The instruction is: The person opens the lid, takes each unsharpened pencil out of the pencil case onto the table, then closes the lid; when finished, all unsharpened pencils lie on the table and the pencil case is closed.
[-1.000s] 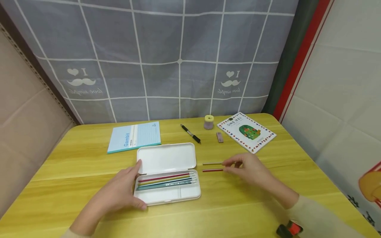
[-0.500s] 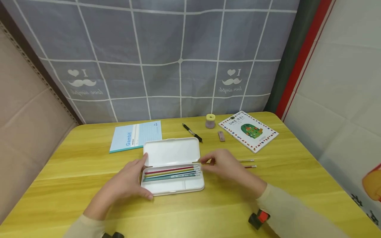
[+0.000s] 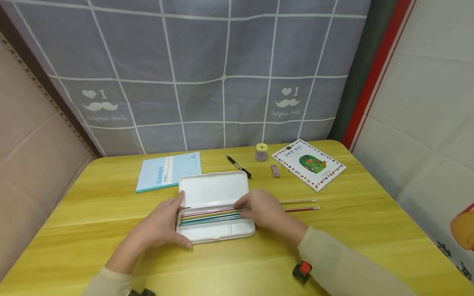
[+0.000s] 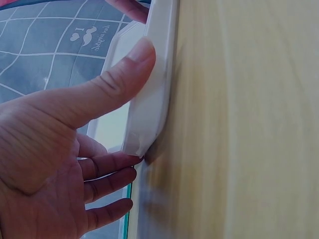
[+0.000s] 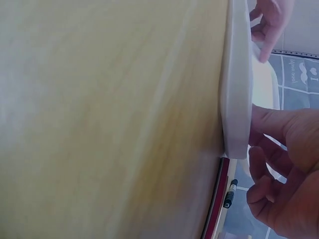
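Right hand (image 3: 263, 209) moved over pencils (image 3: 210, 218) in white case (image 3: 207, 234); whether fingers clamped, couldn't tell. Left hand (image 3: 162, 224) touched case, fingers apart; left wrist view showed lower fingertips (image 4: 122, 178) head view hid.

Place: homelike study corner
Backdrop: grey-blue cloth (image 3: 200, 49) with white gridlines and moustache prints
Surface: yellow wood-grain tabletop (image 3: 229, 265)
Stationery: pale-blue paper notebook (image 3: 181, 165), open white plastic pencil case (image 3: 214, 188), slim coloured pencils (image 3: 211, 219), black pen (image 3: 238, 166)

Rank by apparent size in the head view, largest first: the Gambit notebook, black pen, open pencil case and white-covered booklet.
1. Open pencil case
2. Gambit notebook and white-covered booklet: too alike in area to rank
3. Black pen
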`<state>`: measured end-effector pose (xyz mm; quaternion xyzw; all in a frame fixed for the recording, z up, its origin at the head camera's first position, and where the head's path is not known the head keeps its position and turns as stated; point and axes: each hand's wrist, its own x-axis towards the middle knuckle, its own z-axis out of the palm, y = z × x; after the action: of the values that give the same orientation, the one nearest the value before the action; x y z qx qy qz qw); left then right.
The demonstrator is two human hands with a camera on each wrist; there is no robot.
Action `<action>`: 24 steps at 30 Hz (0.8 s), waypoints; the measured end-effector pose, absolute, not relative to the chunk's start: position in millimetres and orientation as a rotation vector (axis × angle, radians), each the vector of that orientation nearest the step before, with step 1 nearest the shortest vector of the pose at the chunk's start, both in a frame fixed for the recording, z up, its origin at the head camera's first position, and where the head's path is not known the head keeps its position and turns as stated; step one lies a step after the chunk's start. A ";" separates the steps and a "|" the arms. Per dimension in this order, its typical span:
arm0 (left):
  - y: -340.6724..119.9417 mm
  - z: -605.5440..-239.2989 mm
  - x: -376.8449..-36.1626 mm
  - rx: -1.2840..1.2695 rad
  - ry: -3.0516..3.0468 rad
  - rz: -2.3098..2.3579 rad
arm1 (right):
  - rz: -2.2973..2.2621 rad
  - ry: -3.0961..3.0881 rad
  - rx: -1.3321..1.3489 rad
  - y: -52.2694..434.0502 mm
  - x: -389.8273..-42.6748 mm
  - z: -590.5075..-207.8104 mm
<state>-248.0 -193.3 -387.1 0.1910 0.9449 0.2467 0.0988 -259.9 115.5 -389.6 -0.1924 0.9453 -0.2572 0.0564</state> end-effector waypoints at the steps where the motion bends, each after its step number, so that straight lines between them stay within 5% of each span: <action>1: -193.1 -386.9 -248.0 0.564 2.796 0.728 | -0.761 2.879 -0.578 114.5 -259.9 -390.1; 24: -191.7 -387.7 -247.3 0.556 2.797 0.711 | -0.423 3.067 -0.764 106.4 -257.3 -394.9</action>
<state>-247.3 -191.7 -387.7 0.1882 0.9468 0.2405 0.1010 -257.3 106.4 -394.9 -0.2395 0.9615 -0.1326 -0.0234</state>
